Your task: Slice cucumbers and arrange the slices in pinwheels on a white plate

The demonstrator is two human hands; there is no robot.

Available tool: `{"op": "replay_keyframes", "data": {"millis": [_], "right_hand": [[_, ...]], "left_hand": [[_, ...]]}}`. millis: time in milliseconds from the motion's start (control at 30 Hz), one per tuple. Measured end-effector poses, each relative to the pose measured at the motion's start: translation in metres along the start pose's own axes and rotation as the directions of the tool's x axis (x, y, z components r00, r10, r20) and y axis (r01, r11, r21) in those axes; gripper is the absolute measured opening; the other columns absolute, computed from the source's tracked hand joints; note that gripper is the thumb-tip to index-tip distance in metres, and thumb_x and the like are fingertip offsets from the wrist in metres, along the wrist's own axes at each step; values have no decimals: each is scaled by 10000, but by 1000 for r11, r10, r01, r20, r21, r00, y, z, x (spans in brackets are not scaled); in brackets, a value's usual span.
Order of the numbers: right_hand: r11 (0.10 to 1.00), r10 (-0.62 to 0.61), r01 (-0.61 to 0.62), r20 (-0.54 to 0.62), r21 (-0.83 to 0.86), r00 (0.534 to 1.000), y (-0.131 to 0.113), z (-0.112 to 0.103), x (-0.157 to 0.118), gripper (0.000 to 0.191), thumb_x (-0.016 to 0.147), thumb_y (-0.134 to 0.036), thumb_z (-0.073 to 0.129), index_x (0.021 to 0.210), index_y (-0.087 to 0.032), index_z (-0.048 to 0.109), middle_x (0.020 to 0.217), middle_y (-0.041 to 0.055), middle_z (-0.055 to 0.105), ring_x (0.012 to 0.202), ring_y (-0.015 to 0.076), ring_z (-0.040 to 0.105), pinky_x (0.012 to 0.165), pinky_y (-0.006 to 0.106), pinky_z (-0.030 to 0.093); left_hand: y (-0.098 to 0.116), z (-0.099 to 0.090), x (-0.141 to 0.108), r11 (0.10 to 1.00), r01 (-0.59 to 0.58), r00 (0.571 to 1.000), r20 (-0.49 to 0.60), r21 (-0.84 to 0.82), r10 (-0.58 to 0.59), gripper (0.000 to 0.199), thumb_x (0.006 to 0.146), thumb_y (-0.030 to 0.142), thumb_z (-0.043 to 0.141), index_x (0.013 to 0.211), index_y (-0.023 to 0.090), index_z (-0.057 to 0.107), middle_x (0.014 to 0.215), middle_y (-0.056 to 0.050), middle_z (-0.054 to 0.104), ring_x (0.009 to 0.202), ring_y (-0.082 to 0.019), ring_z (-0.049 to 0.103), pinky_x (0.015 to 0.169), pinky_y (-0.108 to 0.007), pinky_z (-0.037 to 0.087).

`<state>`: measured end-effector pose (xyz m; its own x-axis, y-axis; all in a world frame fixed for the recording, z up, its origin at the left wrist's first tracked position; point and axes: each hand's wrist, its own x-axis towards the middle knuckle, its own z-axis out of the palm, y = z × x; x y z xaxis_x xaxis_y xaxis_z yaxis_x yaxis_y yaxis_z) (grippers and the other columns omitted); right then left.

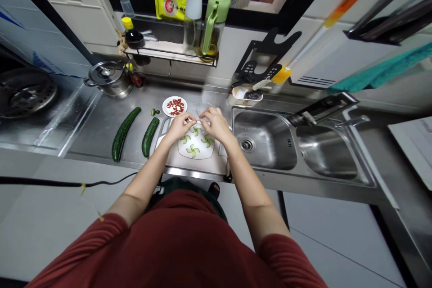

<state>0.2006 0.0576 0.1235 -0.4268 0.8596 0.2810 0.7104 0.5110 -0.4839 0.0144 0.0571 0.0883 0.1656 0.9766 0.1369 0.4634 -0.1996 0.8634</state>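
Note:
My left hand (pixel 183 124) and my right hand (pixel 216 123) meet fingertip to fingertip over the far edge of a white plate (pixel 202 154). Both are pinched closed; whatever lies between the fingertips is too small to make out. Green cucumber slices (pixel 193 150) lie on the plate in pinwheel clusters. Under the plate is a pale cutting board (pixel 172 158). Just beyond my left hand sits a small white dish (pixel 174 100) of red pieces (pixel 176 107). A clear bowl (pixel 204 107) shows partly behind my right hand.
Left of the board lie a long cucumber (pixel 125 134), a shorter cut cucumber (pixel 150 137) and small cucumber bits (pixel 155 112). A lidded pot (pixel 110 80) stands behind them. The double sink (pixel 266 144) is on the right. A bottle shelf (pixel 168 50) overhangs the back.

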Motion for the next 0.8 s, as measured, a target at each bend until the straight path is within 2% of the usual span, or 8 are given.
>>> {"op": "replay_keyframes", "data": {"millis": [133, 333, 433, 600, 800], "right_hand": [[996, -60, 64, 66, -59, 996, 0, -1, 1, 178, 890, -249, 526, 938, -186, 685, 995, 79, 564, 988, 239, 446, 830, 351, 412], [987, -86, 100, 111, -125, 990, 1, 7, 5, 140, 877, -235, 559, 874, -170, 684, 970, 83, 562, 980, 238, 446, 793, 336, 410], [985, -90, 107, 127, -132, 988, 1, 9, 5, 148, 878, -234, 556, 843, -166, 683, 962, 85, 559, 975, 236, 446, 789, 331, 410], [991, -70, 86, 144, -107, 987, 3, 13, 5, 158, 881, -224, 542, 815, -165, 674, 960, 87, 566, 958, 235, 442, 804, 335, 407], [999, -42, 43, 102, -2, 994, 12, 23, 2, 128, 859, -224, 552, 808, -175, 658, 977, 71, 577, 988, 234, 442, 856, 338, 392]], "left_hand": [[5, -2, -3, 990, -44, 998, 43, 131, 39, 110, 810, 260, 593, 833, 190, 674, 908, -55, 627, 858, -191, 564, 838, -312, 433], [4, -1, -4, 975, -139, 987, 101, 171, 123, 100, 828, 242, 579, 853, 191, 662, 941, -58, 616, 887, -195, 557, 833, -302, 426], [3, -1, -5, 974, -124, 988, 115, 190, 103, 108, 834, 245, 574, 873, 191, 659, 954, -59, 612, 865, -190, 558, 818, -299, 426], [0, 2, -5, 977, -109, 990, 111, 182, 90, 105, 829, 251, 586, 875, 192, 660, 949, -57, 610, 865, -192, 562, 806, -293, 426], [-11, 6, -1, 986, -117, 992, 69, 120, 109, 124, 839, 228, 562, 907, 188, 657, 936, -42, 650, 836, -166, 581, 808, -278, 441]]}}
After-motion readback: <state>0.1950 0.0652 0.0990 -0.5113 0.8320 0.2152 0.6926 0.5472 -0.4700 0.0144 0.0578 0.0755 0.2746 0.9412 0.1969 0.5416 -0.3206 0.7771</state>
